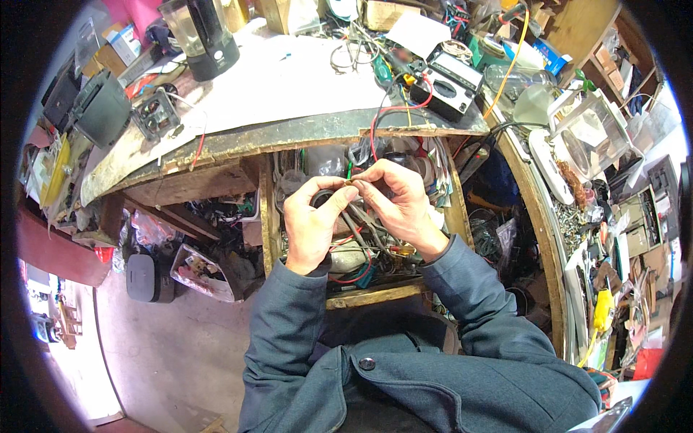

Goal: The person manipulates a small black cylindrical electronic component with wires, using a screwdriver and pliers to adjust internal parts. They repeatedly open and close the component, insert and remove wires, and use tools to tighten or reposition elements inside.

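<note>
My left hand (312, 221) and my right hand (398, 203) meet above an open drawer, thumbs and forefingers pinched close together. A thin green wire (350, 170) sticks up from between the fingertips, which hide its lower part. Just below them a dark grey cable (355, 222) hangs over the drawer's contents; whether the wire belongs to it, I cannot tell. The wooden drawer (375, 294) is packed with cables, red wires and clear plastic bags.
Beyond the drawer, a white-covered workbench (289, 79) carries an analog multimeter (449, 85), a jug-like appliance (206, 43) and a small open device (155, 114). A cluttered side bench (538, 216) runs along the right. Down left, a scrap-filled box (206, 273) stands beside a dark case (148, 278).
</note>
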